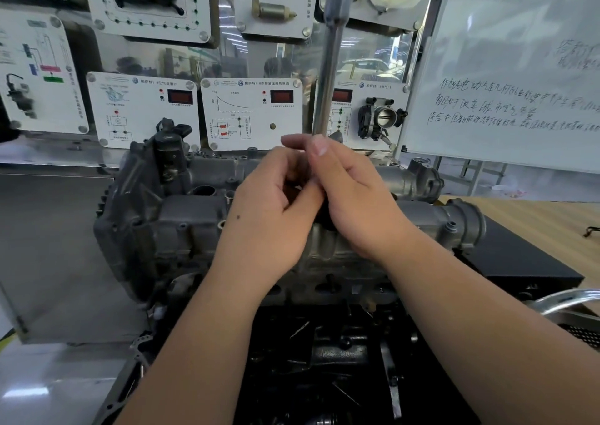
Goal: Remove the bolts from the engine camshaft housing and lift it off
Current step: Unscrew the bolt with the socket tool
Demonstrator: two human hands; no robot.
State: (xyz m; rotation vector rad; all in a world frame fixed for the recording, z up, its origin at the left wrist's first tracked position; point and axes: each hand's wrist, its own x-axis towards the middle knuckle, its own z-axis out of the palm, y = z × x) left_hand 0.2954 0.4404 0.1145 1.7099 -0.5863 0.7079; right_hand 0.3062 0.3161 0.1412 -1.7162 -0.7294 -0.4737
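The grey camshaft housing (181, 217) lies across the top of the engine block in the middle of the view. A long steel socket wrench (329, 67) stands upright above it, its top near the upper edge. My right hand (354, 194) grips the wrench's lower end, thumb up against the shaft. Close beside it on the left, my left hand (272, 207) curls its fingers around the same lower part. The wrench tip and the bolt under it are hidden by both hands.
Training panels with sensors and a throttle body (381, 121) stand upright behind the engine. A whiteboard (506, 67) leans at the right. A wooden table (552, 223) and a black box (519, 262) lie to the right. The dark lower engine (324, 359) fills the foreground.
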